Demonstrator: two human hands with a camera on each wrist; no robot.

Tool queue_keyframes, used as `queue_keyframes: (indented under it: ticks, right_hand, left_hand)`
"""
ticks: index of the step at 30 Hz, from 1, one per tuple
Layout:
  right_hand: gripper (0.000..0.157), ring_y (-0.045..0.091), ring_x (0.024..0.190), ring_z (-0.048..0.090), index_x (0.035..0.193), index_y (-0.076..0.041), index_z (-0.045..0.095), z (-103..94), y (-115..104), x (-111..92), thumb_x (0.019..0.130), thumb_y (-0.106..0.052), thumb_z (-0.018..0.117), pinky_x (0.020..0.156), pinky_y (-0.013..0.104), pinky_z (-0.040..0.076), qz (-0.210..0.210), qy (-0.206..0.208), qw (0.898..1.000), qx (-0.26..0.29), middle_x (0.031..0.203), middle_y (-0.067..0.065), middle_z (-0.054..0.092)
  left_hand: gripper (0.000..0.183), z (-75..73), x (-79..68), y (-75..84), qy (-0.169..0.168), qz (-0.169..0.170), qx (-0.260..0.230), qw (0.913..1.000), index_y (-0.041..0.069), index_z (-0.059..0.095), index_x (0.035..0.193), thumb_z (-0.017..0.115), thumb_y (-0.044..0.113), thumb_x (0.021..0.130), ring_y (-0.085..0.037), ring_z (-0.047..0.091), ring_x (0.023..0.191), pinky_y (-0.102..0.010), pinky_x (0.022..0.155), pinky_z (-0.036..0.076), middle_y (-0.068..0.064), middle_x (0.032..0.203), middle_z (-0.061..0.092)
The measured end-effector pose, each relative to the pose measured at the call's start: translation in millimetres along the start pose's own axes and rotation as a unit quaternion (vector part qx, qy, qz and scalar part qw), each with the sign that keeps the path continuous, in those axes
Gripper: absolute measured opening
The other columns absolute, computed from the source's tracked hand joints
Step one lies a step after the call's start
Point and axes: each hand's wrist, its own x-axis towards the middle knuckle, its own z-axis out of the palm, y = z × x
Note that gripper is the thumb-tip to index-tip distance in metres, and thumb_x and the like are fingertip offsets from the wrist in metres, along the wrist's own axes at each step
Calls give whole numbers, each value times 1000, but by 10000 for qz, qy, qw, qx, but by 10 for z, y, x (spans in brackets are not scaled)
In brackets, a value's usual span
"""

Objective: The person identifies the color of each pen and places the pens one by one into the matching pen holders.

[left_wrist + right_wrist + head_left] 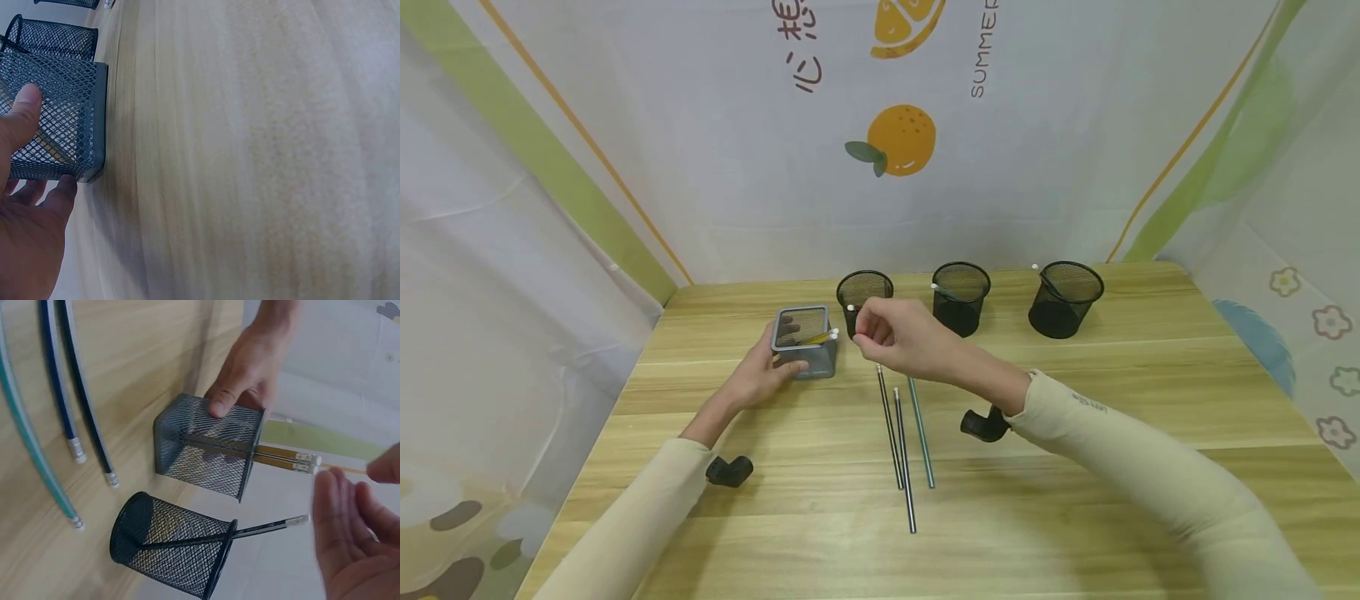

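My left hand (758, 367) holds a grey square mesh pencil holder (816, 360), thumb on the near face and fingers round the side. In the right wrist view, two yellow pencils (284, 459) lean out of it, white erasers up. My right hand (906, 337) hovers just right of that holder, fingers bent and thumb apart from them, with nothing between. Below the right hand, three pencils lie on the table: a black one (891, 433), a dark blue one (905, 467) and a teal one (921, 437).
Three round black mesh cups stand along the back: a left cup (865, 283) partly behind my right hand, a middle cup (961, 312) with a teal pencil, and a right cup (1060, 317) with a dark pencil. A printed curtain (1000, 183) hangs behind the wooden table (805, 517).
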Motion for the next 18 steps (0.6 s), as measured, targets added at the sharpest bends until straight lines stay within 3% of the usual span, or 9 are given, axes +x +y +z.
queue_keyframes:
  ticks: [9, 14, 18]
  right_hand:
    - [13, 8, 70, 62, 85, -10, 61, 52, 81, -137, 95, -11, 69, 62, 21, 55, 780, -762, 9876, -1134, 79, -5, 64]
    - [14, 13, 67, 57, 92, -4, 62, 57, 174, -227, 93, -16, 71, 59, 25, 50, 1166, -961, 9752, -1616, 81, -1, 63]
    - [20, 12, 61, 51, 95, -2, 60, 81, 280, -295, 93, -17, 72, 58, 27, 46, 1487, -1149, 9671, -1716, 73, -1, 58]
  left_hand:
    - [76, 3, 5, -11, 1, 65, -52, 10000, -6, 18, 155, 67, -3, 96, -48, 32, 142, -57, 115, 31, -33, 152, 35]
    - [75, 6, 4, -15, -24, 43, -73, 10000, -6, 17, 155, 65, -3, 97, -47, 31, 142, -56, 114, 33, -33, 152, 34]
    - [75, -1, -7, 0, -12, 52, -27, 10000, -7, 17, 156, 65, -2, 98, -48, 32, 142, -56, 115, 32, -33, 152, 34]
